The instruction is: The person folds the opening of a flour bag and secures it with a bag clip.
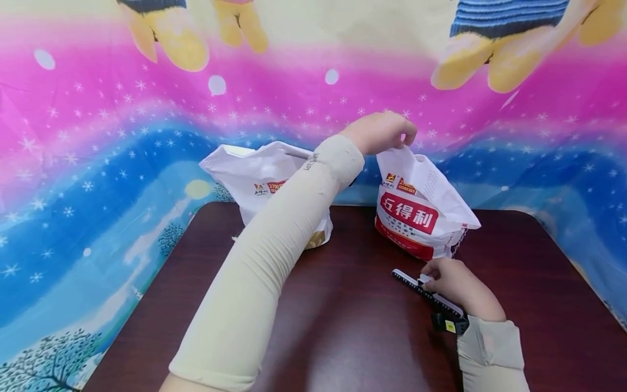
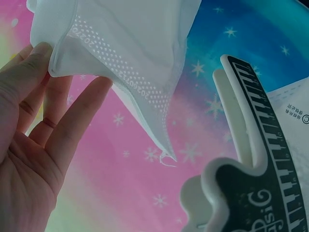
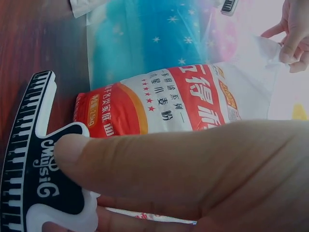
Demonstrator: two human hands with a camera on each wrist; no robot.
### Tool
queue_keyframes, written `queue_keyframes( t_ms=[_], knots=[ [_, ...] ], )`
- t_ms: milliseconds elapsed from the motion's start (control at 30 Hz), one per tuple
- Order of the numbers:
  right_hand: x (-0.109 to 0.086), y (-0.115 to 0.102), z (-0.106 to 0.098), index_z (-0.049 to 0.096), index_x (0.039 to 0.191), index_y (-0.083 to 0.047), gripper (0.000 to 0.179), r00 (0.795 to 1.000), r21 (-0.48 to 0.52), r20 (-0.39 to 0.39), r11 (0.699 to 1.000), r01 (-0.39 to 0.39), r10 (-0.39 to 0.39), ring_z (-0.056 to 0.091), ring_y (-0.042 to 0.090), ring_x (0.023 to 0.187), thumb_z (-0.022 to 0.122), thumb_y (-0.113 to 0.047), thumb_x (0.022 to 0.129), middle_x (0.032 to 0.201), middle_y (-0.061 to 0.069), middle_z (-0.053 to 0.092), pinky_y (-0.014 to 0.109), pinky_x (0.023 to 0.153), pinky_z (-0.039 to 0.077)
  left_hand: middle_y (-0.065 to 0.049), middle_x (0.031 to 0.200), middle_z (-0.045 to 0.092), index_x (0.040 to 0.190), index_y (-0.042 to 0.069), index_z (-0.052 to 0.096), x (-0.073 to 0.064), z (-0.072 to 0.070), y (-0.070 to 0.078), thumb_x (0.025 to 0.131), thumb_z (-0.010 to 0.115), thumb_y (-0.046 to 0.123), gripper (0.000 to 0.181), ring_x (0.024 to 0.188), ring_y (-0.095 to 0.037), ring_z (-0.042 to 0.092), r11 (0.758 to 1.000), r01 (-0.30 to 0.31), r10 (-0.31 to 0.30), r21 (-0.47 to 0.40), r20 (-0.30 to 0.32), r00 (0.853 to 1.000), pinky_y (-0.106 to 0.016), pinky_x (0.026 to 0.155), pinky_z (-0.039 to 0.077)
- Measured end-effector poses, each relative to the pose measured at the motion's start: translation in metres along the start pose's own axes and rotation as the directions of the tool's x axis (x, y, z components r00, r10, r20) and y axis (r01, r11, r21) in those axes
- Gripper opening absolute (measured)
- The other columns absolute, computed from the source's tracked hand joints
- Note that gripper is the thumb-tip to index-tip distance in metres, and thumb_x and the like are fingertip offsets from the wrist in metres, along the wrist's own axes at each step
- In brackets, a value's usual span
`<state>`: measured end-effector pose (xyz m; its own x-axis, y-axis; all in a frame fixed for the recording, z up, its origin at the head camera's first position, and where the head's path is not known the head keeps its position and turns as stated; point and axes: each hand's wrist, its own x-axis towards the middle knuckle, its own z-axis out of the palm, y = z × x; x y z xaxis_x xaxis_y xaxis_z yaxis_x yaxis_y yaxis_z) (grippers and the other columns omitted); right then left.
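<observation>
A white-and-red flour bag (image 1: 411, 218) stands upright on the table. My left hand (image 1: 379, 132) pinches its top edge, and in the left wrist view the thumb and fingers grip a corner of that white edge (image 2: 120, 63). In front of the bag, my right hand (image 1: 455, 286) holds a black-and-white music clip (image 1: 406, 281) with a piano-key pattern, its thumb (image 3: 72, 150) pressed on the clip's handle. Another such clip (image 2: 251, 183) shows in the left wrist view, near the second bag; how it is attached cannot be told.
A second white flour bag (image 1: 264, 169) stands to the left, partly hidden behind my left sleeve (image 1: 259, 261). Both bags are near the far edge of the dark brown table (image 1: 343, 326). A colourful snowflake-patterned cloth (image 1: 147, 109) hangs right behind the table.
</observation>
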<state>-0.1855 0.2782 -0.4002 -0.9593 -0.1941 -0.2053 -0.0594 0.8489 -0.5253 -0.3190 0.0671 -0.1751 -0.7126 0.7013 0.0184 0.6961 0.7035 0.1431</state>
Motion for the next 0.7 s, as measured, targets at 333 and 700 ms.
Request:
queue_keyframes(
  t_ms=[333,700],
  knots=[
    [-0.0009,-0.0041,-0.0008,0.071,0.113,0.006,0.034,0.999,-0.041,-0.034,0.998,0.037,-0.039,0.065,0.028,0.087,0.08,-0.003,0.081,0.099,0.016,0.071,0.052,0.08,0.059,0.004,0.13,0.059,0.127,0.022,0.062,0.0001,0.0033,-0.0042,0.102,0.062,0.021,0.025,0.115,-0.011,0.052,0.999,0.008,-0.009,-0.033,-0.003,1.0,-0.023,0.092,0.048],
    [-0.0039,-0.0036,-0.0025,0.071,0.11,0.009,0.03,0.978,-0.093,-0.146,0.986,0.139,-0.152,0.063,0.027,0.081,0.079,-0.002,0.083,0.099,0.021,0.07,0.051,0.075,0.06,0.005,0.129,0.06,0.126,0.022,0.063,0.0015,0.0049,-0.0078,0.104,0.059,0.02,0.023,0.114,-0.011,0.053,0.999,-0.028,0.028,-0.014,0.001,1.0,-0.023,0.092,0.047]
  ],
)
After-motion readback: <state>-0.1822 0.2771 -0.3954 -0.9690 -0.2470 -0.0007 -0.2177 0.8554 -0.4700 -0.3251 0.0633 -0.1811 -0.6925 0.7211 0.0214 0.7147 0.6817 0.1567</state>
